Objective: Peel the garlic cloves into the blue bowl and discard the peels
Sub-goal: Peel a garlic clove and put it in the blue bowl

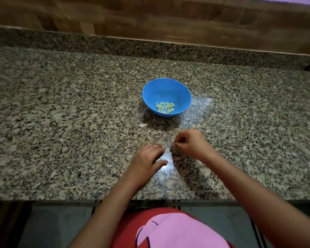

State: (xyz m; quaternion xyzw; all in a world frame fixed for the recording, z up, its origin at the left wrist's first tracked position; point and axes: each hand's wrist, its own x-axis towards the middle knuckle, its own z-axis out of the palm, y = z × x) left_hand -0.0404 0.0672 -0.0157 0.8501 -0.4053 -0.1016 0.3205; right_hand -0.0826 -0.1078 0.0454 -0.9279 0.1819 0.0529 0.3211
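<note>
A blue bowl (166, 90) stands on the granite counter and holds several pale peeled garlic cloves (165, 107). One unpeeled clove (143, 125) lies on the counter just left of the bowl's near side. Thin peel scraps (149, 139) are scattered between the bowl and my hands. My left hand (147, 161) lies low on the counter with its fingers stretched toward the scraps. My right hand (190, 143) hovers beside it, thumb and fingers curled in a pinch; whatever sits in the pinch is too small and blurred to make out.
The speckled granite counter (61, 122) runs the full width, with a raised granite lip and a wooden wall panel (150, 18) behind. Its front edge (115, 197) lies close to my body.
</note>
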